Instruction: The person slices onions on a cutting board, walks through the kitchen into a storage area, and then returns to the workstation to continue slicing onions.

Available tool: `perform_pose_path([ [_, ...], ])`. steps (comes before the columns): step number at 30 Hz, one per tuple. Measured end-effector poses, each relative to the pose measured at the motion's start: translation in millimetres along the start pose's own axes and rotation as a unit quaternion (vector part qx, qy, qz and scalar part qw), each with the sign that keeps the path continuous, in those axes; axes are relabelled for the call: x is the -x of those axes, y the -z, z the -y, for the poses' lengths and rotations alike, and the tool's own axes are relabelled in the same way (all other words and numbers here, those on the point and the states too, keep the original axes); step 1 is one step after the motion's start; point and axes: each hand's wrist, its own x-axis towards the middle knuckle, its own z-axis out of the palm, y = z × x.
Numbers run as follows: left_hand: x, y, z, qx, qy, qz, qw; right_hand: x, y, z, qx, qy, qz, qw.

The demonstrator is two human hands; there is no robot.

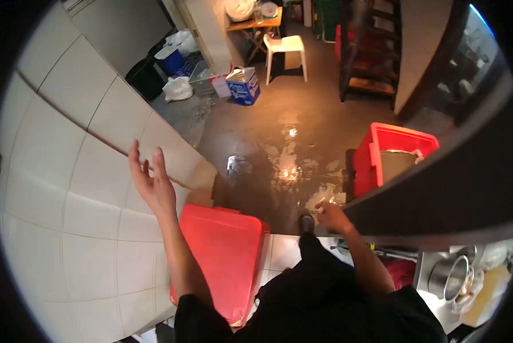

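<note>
My left hand (155, 186) is raised in front of the white tiled wall (90, 200), its fingers apart and nothing in them. Below its forearm lies the closed red lid of a large bin (225, 257). My right hand (331, 216) hangs low over the wet brown floor (268, 188), near my dark shoe (307, 223). Its fingers look loosely spread and hold nothing that I can see. An open red bin (368, 166) stands beyond it to the right, partly hidden by a dark curved edge.
A white stool (285, 44) and a blue box (243, 91) stand ahead. Dark wooden steps (372, 80) rise at the back right. Bags and a blue bucket (171, 62) sit at the left. A metal pot (448, 278) stands at the lower right.
</note>
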Motion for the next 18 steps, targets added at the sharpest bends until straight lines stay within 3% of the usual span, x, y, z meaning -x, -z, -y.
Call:
perform_pose_path([
  [3,-84.4,-27.0,12.3,-0.036,-0.045,-0.083,0.995,-128.7,27.9,10.2,-0.009,0.081,-0.043,0.996],
  [6,-132.1,11.3,17.5,-0.168,-0.05,-0.167,0.97,-205.3,67.9,81.3,-0.029,0.116,-0.012,0.993],
  [11,-165.1,83.1,31.7,-0.233,-0.032,-0.292,0.927,-333.8,105.5,176.1,-0.068,0.101,0.064,0.991],
  [14,-188.9,81.8,33.9,-0.271,-0.051,-0.354,0.894,-427.4,111.6,170.0,-0.057,0.079,0.086,0.991],
  [16,-211.5,73.0,33.7,-0.316,-0.082,-0.355,0.876,-489.0,108.9,124.4,-0.085,0.009,0.079,0.993],
  [18,-250.3,44.8,43.4,-0.297,-0.117,-0.376,0.87,-518.9,125.2,95.1,0.042,-0.033,0.106,0.993],
])
